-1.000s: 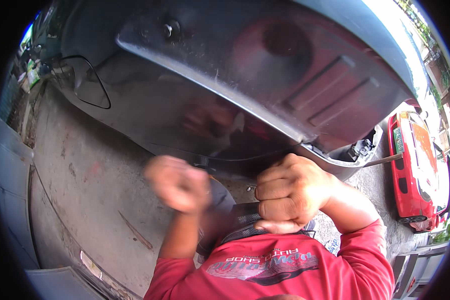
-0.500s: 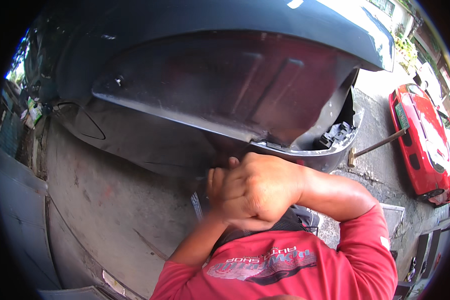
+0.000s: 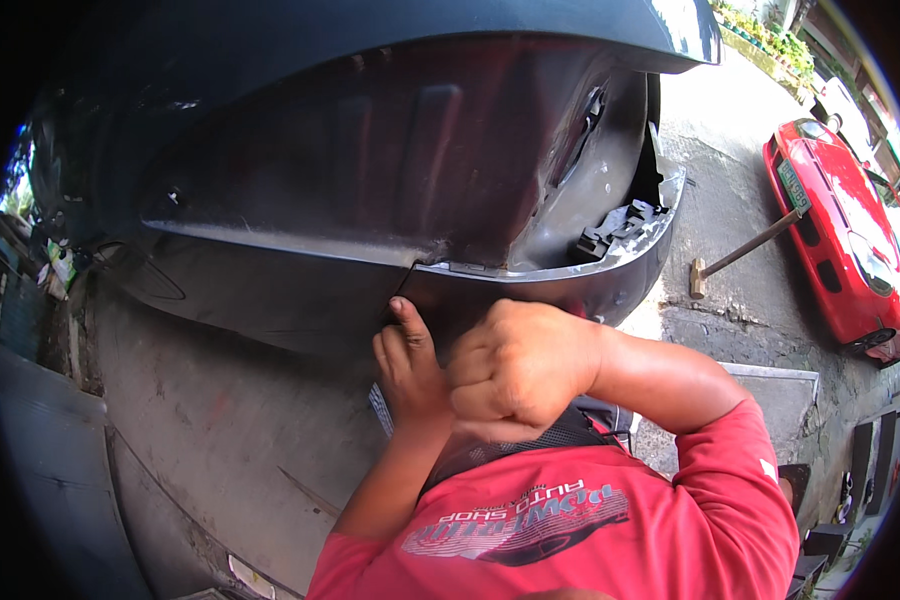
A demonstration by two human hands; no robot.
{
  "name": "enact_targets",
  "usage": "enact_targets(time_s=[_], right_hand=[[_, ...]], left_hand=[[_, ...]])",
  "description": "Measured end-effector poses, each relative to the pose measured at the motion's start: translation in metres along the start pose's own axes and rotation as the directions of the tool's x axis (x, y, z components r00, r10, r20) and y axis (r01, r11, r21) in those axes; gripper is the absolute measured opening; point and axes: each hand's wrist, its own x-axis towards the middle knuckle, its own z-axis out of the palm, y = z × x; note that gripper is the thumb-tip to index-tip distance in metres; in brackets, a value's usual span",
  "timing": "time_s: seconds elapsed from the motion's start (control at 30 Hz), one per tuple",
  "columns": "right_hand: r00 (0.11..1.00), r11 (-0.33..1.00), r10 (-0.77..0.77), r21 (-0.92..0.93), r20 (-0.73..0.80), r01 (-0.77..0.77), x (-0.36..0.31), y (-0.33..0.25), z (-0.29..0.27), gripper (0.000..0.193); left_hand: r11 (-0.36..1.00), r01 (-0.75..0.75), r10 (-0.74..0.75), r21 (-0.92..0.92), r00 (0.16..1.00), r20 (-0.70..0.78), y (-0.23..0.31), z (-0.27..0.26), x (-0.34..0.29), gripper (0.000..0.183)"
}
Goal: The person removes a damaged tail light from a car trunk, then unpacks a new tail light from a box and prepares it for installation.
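Observation:
Dark car bodywork (image 3: 300, 150) spreads across the upper view, with a curved bumper (image 3: 560, 290) at its right end. My left hand (image 3: 408, 365) is just below the seam where the bumper meets the side panel. One finger stretches up towards that seam, the others are partly bent, and I see nothing held. Whether the fingertip touches the panel I cannot tell. To its right, my right hand (image 3: 520, 370) is closed in a fist in front of my chest, below the bumper. Anything inside the fist is hidden.
A black plastic bracket (image 3: 620, 232) lies inside the bumper's curve. Beyond it, a long-handled hammer (image 3: 745, 250) rests on the concrete, its handle pointing towards a parked red car (image 3: 845, 235). Grey panels (image 3: 45, 460) line the left side.
My hands, overlapping half a second ago, are now apart. The left one shows a raised finger by the seam. The bodywork has shifted left in the view.

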Motion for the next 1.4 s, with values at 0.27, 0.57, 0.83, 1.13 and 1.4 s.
enact_targets(time_s=[0.27,0.57,0.83,1.13,1.4], right_hand=[[0.991,0.998,-0.03,0.041,-0.128,0.036,-0.024,-0.04,-0.005,0.032],[0.656,0.403,-0.074,-0.624,-0.751,-0.669,-0.113,0.005,-0.088,0.033],[0.664,0.569,0.171,-0.477,-0.728,-0.669,-0.097,0.018,-0.101,0.032],[0.591,0.614,0.211,-0.365,-0.779,-0.7,-0.091,0.019,-0.113,0.018],[0.904,0.749,0.33,-0.507,-0.273,-0.427,-0.102,0.001,-0.117,0.054]], left_hand=[[0.996,0.091,-0.092,-0.014,0.995,-0.034,0.015,0.002,0.004,0.132],[0.999,0.039,-0.038,0.028,0.999,-0.038,0.017,0.001,0.009,0.141],[0.998,0.068,-0.067,0.013,0.996,-0.054,0.016,0.002,0.008,0.145],[0.997,0.083,-0.082,0.009,0.995,-0.049,0.02,0.001,0.01,0.142],[0.998,0.057,-0.056,0.029,0.998,-0.037,0.017,-0.002,0.009,0.145]])
